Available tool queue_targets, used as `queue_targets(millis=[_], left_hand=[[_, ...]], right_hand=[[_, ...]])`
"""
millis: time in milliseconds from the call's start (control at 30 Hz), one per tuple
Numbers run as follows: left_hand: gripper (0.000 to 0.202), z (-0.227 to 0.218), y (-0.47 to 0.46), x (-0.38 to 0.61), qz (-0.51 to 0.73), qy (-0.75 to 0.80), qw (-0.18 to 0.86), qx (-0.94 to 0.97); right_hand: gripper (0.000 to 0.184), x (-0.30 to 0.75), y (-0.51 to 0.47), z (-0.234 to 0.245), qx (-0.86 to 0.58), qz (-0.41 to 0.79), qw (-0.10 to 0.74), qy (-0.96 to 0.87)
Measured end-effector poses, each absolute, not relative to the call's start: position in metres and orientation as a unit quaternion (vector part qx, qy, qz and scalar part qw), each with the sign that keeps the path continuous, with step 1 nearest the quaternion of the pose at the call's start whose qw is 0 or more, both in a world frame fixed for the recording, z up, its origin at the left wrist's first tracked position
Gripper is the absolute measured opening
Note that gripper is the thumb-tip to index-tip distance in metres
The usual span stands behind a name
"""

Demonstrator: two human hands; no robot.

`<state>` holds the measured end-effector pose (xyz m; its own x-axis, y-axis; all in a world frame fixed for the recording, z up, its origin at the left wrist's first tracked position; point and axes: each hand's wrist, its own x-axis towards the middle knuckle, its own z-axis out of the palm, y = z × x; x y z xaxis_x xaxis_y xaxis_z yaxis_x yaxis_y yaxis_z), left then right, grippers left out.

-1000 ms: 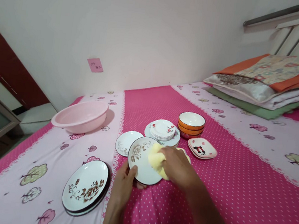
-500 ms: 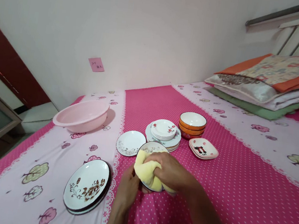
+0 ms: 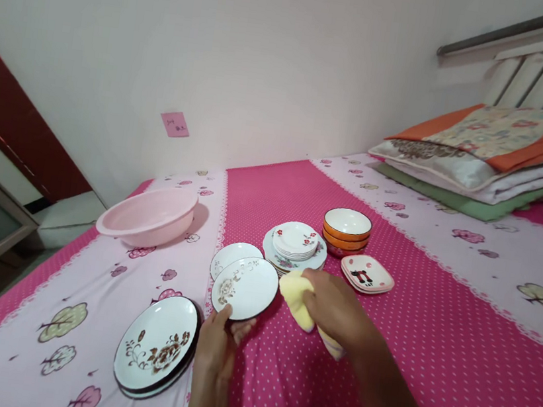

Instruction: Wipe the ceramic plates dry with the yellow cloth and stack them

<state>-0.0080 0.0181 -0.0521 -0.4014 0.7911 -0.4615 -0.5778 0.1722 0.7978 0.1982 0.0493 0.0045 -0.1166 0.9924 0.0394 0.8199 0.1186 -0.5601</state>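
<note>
My left hand (image 3: 217,345) grips the near rim of a white plate with a brown flower print (image 3: 244,287), held tilted above the bed. My right hand (image 3: 335,307) is closed on a yellow cloth (image 3: 296,293), just right of the plate and off its face. Left of my left hand lies a stack of larger dark-rimmed flower plates (image 3: 156,342). Behind the held plate rests another small white plate (image 3: 231,255).
A stack of small red-flowered plates (image 3: 295,241), orange bowls (image 3: 347,229) and square pink dishes (image 3: 367,273) sit behind my hands. A pink basin (image 3: 147,215) stands at the left. Folded bedding (image 3: 487,162) lies at the far right on the pink bedsheet (image 3: 435,332).
My right hand has pulled the yellow cloth off the plate to the right. My left hand has shifted the plate to the left, so its whole face shows.
</note>
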Motion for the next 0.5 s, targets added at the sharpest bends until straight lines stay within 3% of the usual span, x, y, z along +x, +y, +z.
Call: queue_targets(millis=[267, 500], left_hand=[[0.019, -0.059, 0.022, -0.012, 0.678, 0.517, 0.521, 0.044], [0.018, -0.068, 0.033, -0.013, 0.693, 0.508, 0.509, 0.043]], right_hand=[[0.026, 0.208, 0.057, 0.004, -0.582, 0.245, 0.390, -0.671], [0.024, 0.210, 0.056, 0.007, -0.565, 0.236, 0.452, -0.649]])
